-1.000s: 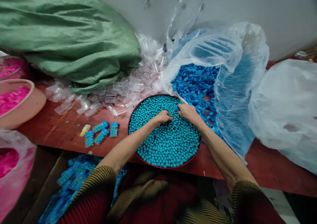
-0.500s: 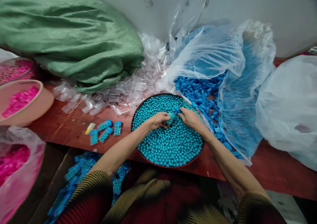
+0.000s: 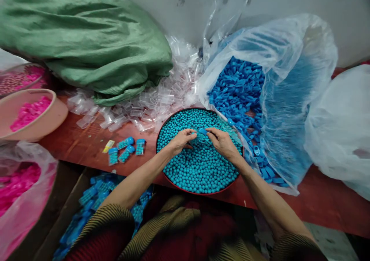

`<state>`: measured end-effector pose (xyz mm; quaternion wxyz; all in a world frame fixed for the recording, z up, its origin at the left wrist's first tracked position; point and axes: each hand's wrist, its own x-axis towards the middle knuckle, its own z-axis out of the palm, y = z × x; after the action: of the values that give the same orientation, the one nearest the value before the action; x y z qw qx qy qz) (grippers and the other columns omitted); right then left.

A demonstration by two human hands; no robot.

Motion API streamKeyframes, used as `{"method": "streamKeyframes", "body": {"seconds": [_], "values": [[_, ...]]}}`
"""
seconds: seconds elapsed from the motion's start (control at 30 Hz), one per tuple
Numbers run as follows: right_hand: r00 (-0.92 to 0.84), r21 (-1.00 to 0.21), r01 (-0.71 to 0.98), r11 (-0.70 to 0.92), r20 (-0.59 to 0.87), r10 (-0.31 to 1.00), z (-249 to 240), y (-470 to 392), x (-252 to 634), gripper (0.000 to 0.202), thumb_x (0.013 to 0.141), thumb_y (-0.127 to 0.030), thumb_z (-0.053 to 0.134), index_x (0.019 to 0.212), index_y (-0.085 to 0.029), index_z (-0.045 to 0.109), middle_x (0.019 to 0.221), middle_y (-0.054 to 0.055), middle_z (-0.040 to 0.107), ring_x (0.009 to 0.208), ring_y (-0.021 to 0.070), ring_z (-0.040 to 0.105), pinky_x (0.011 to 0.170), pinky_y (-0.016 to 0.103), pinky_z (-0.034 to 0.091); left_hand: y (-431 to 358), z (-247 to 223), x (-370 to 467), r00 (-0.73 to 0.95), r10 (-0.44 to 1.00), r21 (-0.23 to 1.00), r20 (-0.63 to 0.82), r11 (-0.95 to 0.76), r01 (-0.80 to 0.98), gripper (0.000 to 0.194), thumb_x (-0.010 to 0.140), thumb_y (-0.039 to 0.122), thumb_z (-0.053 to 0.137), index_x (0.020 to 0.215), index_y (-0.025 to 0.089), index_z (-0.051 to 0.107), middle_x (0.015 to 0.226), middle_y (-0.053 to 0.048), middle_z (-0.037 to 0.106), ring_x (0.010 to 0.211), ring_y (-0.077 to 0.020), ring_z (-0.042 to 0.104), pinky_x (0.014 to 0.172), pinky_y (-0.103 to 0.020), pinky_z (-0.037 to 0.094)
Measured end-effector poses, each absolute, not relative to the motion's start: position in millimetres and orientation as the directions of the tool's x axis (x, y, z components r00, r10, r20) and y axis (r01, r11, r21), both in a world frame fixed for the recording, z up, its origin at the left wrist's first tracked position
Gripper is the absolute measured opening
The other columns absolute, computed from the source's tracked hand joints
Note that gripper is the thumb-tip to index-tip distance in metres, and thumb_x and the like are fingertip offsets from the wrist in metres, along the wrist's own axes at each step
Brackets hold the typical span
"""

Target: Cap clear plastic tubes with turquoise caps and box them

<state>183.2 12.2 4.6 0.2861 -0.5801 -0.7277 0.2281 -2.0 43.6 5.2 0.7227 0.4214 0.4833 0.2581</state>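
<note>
A round red-rimmed tray (image 3: 199, 193) full of turquoise beads lies below both hands. Over its middle, my left hand (image 3: 184, 140) pinches a small clear container (image 3: 199, 139) with turquoise beads showing through it. My right hand (image 3: 220, 142) grips a blue cap (image 3: 202, 131), which sits at the top of the container; whether it is fully seated cannot be made out. Left of the tray, several filled containers with blue caps (image 3: 140, 147) lie on the red table (image 3: 92, 149), beside a small yellow-and-white piece (image 3: 108, 146).
Clear empty containers (image 3: 162, 99) are heaped behind the tray, beside a green sack (image 3: 95, 41). Loose blue caps (image 3: 237, 87) spill from a plastic bag (image 3: 289, 99) at the right. A pink-filled basin (image 3: 54, 114) stands left; filled containers (image 3: 101, 191) lie below the table edge.
The blue cap has come from beside the container onto its top, the hands drawing closer together. The plastic bag's mouth is wider, showing more blue caps. The view has shifted slightly.
</note>
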Motion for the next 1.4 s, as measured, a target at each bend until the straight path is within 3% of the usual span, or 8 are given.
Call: {"method": "streamKeyframes", "body": {"seconds": [0.23, 0.43, 0.57, 0.7, 0.9, 1.1, 1.3, 1.4], "values": [[-0.022, -0.815, 0.561, 0.142, 0.158, 0.987, 2, 2, 160, 0.026, 0.087, -0.036, 0.048, 0.083, -0.019, 0.067, 0.072, 0.001, 0.068, 0.065, 0.0143, 0.059, 0.064, 0.024, 0.046, 30, -1, -3, 0.499, 0.805, 0.908, -0.319, 0.410, -0.081, 0.038, 0.074, 0.039, 0.066, 0.100, 0.016, 0.050, 0.078, 0.002, 0.057, 0.051, -0.0072, 0.057, 0.042, -0.017, 0.040], [-0.089, -0.754, 0.608, 0.250, 0.248, 0.965, -2, -11, 156, 0.025, 0.089, -0.029, 0.046, 0.085, -0.020, 0.069, 0.080, 0.004, 0.070, 0.071, 0.0160, 0.062, 0.069, 0.026, 0.048, 15, 1, -8, 0.518, 0.791, 0.887, -0.325, 0.445, -0.123, 0.062, 0.075, 0.034, 0.065, 0.130, 0.018, 0.042, 0.083, 0.000, 0.059, 0.052, -0.0096, 0.061, 0.040, -0.019, 0.043], [-0.249, -0.689, 0.622, 0.372, 0.277, 0.928, 2, -13, 164, 0.025, 0.089, -0.028, 0.046, 0.086, -0.019, 0.069, 0.072, 0.004, 0.067, 0.065, 0.0155, 0.061, 0.066, 0.027, 0.047, 6, 6, -3, 0.438, 0.849, 0.911, -0.296, 0.389, -0.138, 0.058, 0.077, 0.029, 0.060, 0.132, 0.018, 0.044, 0.075, 0.002, 0.057, 0.045, -0.0070, 0.056, 0.037, -0.017, 0.041], [-0.310, -0.756, 0.525, 0.390, 0.257, 0.915, 12, -8, 174, 0.023, 0.086, -0.028, 0.050, 0.088, -0.018, 0.071, 0.071, 0.003, 0.069, 0.061, 0.0143, 0.061, 0.061, 0.025, 0.046, 2, 12, 1, 0.395, 0.875, 0.926, -0.281, 0.356, -0.129, 0.051, 0.075, 0.028, 0.061, 0.124, 0.017, 0.051, 0.069, 0.004, 0.055, 0.040, -0.0049, 0.051, 0.034, -0.016, 0.037], [-0.362, -0.801, 0.485, 0.350, 0.181, 0.915, 12, -9, 179, 0.022, 0.086, -0.026, 0.051, 0.090, -0.020, 0.071, 0.072, 0.001, 0.071, 0.062, 0.0136, 0.062, 0.059, 0.023, 0.046, 1, 12, -10, 0.514, 0.791, 0.896, -0.330, 0.434, -0.092, 0.062, 0.074, 0.036, 0.063, 0.130, 0.018, 0.044, 0.073, 0.002, 0.058, 0.046, -0.0093, 0.058, 0.037, -0.018, 0.041], [-0.373, -0.715, 0.513, 0.476, 0.314, 0.873, -1, -16, 165, 0.024, 0.088, -0.026, 0.049, 0.082, -0.018, 0.070, 0.069, 0.004, 0.068, 0.062, 0.0130, 0.061, 0.061, 0.023, 0.046, -4, 5, -14, 0.418, 0.839, 0.906, -0.348, 0.416, -0.082, 0.059, 0.074, 0.035, 0.063, 0.128, 0.016, 0.049, 0.067, 0.004, 0.055, 0.041, -0.0060, 0.052, 0.035, -0.016, 0.036], [-0.362, -0.785, 0.459, 0.417, 0.263, 0.894, -4, -12, 168, 0.023, 0.088, -0.026, 0.049, 0.084, -0.018, 0.070, 0.074, 0.004, 0.070, 0.066, 0.0146, 0.063, 0.063, 0.025, 0.047, -6, 0, -4, 0.353, 0.856, 0.894, -0.378, 0.437, -0.101, 0.055, 0.072, 0.036, 0.064, 0.120, 0.013, 0.050, 0.060, 0.005, 0.053, 0.037, -0.0047, 0.046, 0.032, -0.015, 0.027], [-0.408, -0.853, 0.384, 0.353, 0.186, 0.894, 7, -10, 180, 0.020, 0.085, -0.030, 0.055, 0.088, -0.018, 0.071, 0.075, 0.003, 0.068, 0.069, 0.0147, 0.063, 0.066, 0.026, 0.048, -7, 0, -6, 0.384, 0.864, 0.916, -0.326, 0.389, -0.097, 0.050, 0.074, 0.036, 0.062, 0.118, 0.016, 0.051, 0.061, 0.005, 0.054, 0.039, -0.0047, 0.049, 0.034, -0.014, 0.031]]}}
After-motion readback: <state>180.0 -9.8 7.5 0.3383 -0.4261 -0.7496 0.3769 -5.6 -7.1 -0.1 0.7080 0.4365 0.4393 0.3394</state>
